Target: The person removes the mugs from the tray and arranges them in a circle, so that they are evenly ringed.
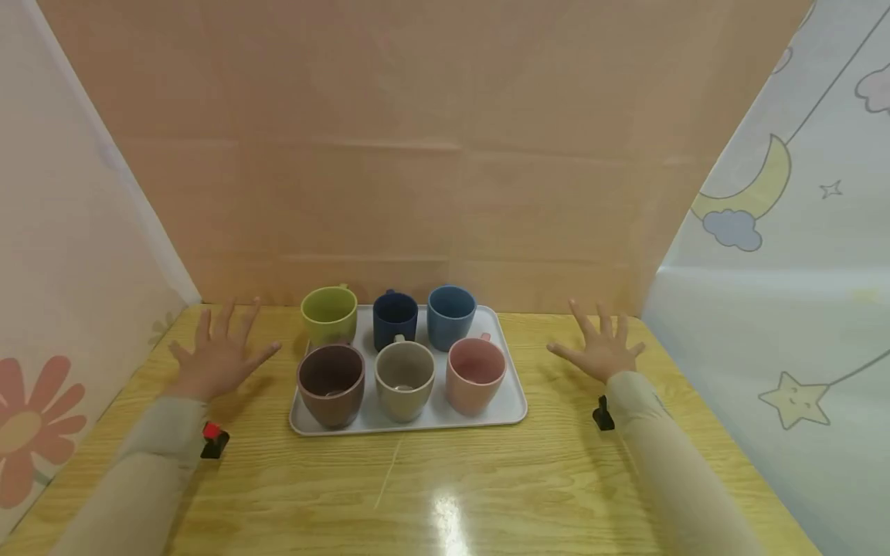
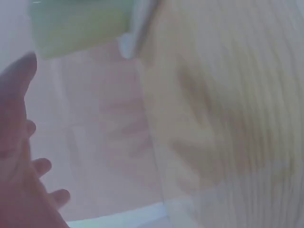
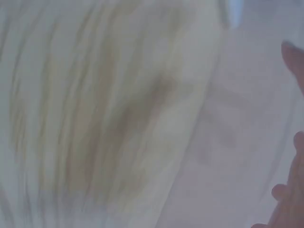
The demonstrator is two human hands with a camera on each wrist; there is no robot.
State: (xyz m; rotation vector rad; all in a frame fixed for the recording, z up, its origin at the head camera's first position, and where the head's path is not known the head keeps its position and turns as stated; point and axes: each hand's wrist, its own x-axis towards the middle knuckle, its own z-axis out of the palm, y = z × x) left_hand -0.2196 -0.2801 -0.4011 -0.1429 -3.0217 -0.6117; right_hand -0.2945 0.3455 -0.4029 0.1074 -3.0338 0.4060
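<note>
My left hand (image 1: 219, 363) hovers with fingers spread to the left of a white tray (image 1: 410, 424), holding nothing. On the other side, my right hand (image 1: 601, 354) is spread the same way, also without anything in it. The tray carries several mugs in two rows. At the back stand a yellow-green mug (image 1: 330, 316), a dark blue mug (image 1: 395, 328) and a lighter blue mug (image 1: 450, 320). In front are a brown mug (image 1: 332, 398), a beige mug (image 1: 405, 390) and a pink mug (image 1: 476, 382). In the left wrist view, part of the green mug (image 2: 80, 28) shows near my thumb.
The tray sits towards the back of a wood-grain table (image 1: 417, 486). An orange-brown panel (image 1: 431, 154) rises behind it, with a flower-patterned wall (image 1: 90, 232) at left and a moon-and-star wall (image 1: 779, 309) at right. Small black pieces (image 1: 603, 415) show by each wrist.
</note>
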